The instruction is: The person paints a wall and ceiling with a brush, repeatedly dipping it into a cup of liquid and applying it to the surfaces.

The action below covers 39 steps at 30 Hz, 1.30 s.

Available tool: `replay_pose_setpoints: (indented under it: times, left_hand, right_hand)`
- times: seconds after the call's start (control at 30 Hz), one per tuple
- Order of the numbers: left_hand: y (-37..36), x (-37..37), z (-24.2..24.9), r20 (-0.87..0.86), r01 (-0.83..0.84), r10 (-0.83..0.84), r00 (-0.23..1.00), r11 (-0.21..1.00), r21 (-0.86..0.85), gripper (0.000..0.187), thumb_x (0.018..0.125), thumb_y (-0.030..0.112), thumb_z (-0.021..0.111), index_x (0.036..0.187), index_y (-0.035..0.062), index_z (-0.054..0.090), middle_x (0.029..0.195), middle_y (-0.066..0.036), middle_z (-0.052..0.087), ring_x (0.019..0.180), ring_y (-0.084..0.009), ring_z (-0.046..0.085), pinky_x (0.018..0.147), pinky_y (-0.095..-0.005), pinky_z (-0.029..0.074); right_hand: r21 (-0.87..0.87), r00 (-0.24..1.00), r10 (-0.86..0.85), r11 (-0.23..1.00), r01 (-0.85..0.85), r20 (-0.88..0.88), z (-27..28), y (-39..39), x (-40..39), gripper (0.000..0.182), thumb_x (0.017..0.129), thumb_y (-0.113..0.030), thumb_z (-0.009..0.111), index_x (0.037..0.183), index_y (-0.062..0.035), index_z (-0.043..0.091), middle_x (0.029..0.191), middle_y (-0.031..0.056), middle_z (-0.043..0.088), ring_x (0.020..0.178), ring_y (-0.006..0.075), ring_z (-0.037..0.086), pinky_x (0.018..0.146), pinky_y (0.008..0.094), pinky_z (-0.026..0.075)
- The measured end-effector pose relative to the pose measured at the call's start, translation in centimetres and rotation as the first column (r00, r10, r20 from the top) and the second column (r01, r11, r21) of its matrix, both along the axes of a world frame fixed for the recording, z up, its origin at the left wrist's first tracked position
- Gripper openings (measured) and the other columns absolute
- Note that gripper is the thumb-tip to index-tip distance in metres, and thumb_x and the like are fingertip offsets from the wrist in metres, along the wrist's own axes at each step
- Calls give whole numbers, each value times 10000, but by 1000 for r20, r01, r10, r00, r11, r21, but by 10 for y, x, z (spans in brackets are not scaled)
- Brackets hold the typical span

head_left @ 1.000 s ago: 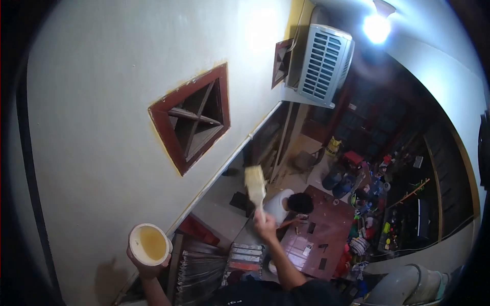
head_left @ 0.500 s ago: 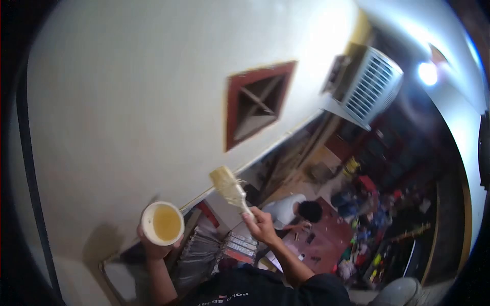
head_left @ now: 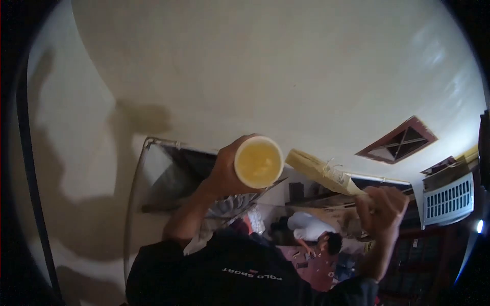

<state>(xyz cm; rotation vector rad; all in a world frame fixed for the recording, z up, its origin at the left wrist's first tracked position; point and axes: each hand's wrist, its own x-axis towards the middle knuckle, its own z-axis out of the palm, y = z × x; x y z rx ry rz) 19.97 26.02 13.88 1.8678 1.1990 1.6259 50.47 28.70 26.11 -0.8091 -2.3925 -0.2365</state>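
Note:
My left hand (head_left: 223, 170) is wrapped round a round cup (head_left: 236, 171) with a pale rim. Yellowish liquid (head_left: 259, 162) shows inside it. My right hand (head_left: 384, 210) grips the handle of a wide paintbrush (head_left: 321, 173), whose pale yellow bristle end points left toward the cup. A small gap separates the brush tip from the cup's rim. Loose bristles or strands stick up from the brush's middle. Both hands are in front of the pale wall (head_left: 245, 71), the brush apart from it.
A red-framed opening with crossed bars (head_left: 400, 140) is in the wall at right, near a slatted grey cooler unit (head_left: 449, 201). A pipe-like edge (head_left: 133, 194) runs at left. Far below, a person in a white shirt (head_left: 309, 227) bends over a reddish floor (head_left: 311, 265) with small items.
My view has turned, so the wall opening and cooler now appear farther right. The cup and brush have come closer together, and the brush has tilted from near upright to slanting left.

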Motion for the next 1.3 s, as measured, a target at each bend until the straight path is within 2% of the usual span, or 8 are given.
replay_pose_setpoints:
  times: [0.23, 0.57, 0.73, 0.9, 1.1, 1.2, 1.27, 1.3]
  left_hand:
    - [-20, 0, -10, 58, 148, -147, 987, 989, -11, 848, 484, 230, 884, 1204, 26, 485, 1157, -145, 556, 1011, -314, 558, 884, -392, 437]
    - [-26, 22, -19, -197, 106, -81, 977, 987, 119, 805, 529, 259, 867, 1204, 34, 491, 1121, -141, 576, 1006, -301, 552, 867, -418, 400]
    - [-29, 30, -18, -198, 44, -25, 980, 995, 91, 732, 535, 224, 870, 1156, 56, 519, 1108, -145, 569, 988, -298, 593, 842, -387, 482]
    - [-24, 32, -19, -234, 83, -49, 971, 987, 137, 745, 544, 233, 854, 1172, 31, 508, 1106, -131, 589, 1009, -290, 561, 869, -420, 397]
    - [-20, 38, -13, -377, 92, -47, 925, 991, 102, 701, 557, 232, 845, 1144, 16, 529, 1096, -131, 588, 1002, -288, 560, 866, -415, 393]
    - [-21, 42, -27, -162, 60, -52, 985, 997, 42, 726, 545, 241, 854, 1150, 9, 526, 1084, -144, 593, 977, -296, 573, 845, -419, 420]
    - [-16, 34, -16, -181, 71, -28, 983, 968, 240, 747, 537, 253, 866, 1150, -3, 525, 1063, -154, 603, 934, -291, 604, 806, -398, 473]
    - [-16, 34, -16, -154, 118, -72, 985, 942, 313, 747, 537, 253, 866, 1150, -3, 525, 1063, -154, 603, 934, -291, 604, 806, -398, 473]
  right_hand:
    - [-19, 941, 31, 999, -26, 336, 39, -36, -60, 232, 702, -241, 741, 662, -100, 560, 559, 10, 546, 453, 145, 533, 431, 309, 408]
    - [-36, 673, 119, 990, -136, 730, 28, -36, -96, 349, 832, -312, 639, 588, -88, 530, 448, -5, 456, 377, 83, 419, 402, 272, 320]
    - [-96, 683, 191, 980, -175, 705, 22, -29, -96, 360, 850, -317, 618, 596, -73, 546, 435, 1, 462, 369, 76, 422, 397, 268, 334]
    - [-28, 653, 177, 972, -233, 737, 22, -27, -95, 354, 853, -307, 614, 602, -64, 553, 445, 10, 485, 371, 77, 428, 401, 269, 343]
    - [-172, 595, 239, 971, -168, 768, 20, -22, -92, 334, 841, -270, 618, 588, -66, 541, 462, 24, 507, 372, 96, 440, 411, 277, 355]
    - [-87, 635, 195, 977, -197, 748, 18, -20, -81, 323, 851, -268, 598, 596, -86, 522, 459, 16, 486, 378, 102, 451, 422, 287, 366]
    - [-127, 814, 230, 973, -192, 533, 16, -19, -62, 315, 862, -289, 574, 618, -108, 489, 471, 3, 456, 389, 106, 466, 394, 292, 366]
    - [48, 859, 191, 969, -243, 475, 10, -19, -50, 310, 864, -308, 559, 635, -123, 462, 485, -11, 430, 393, 114, 476, 349, 299, 367]
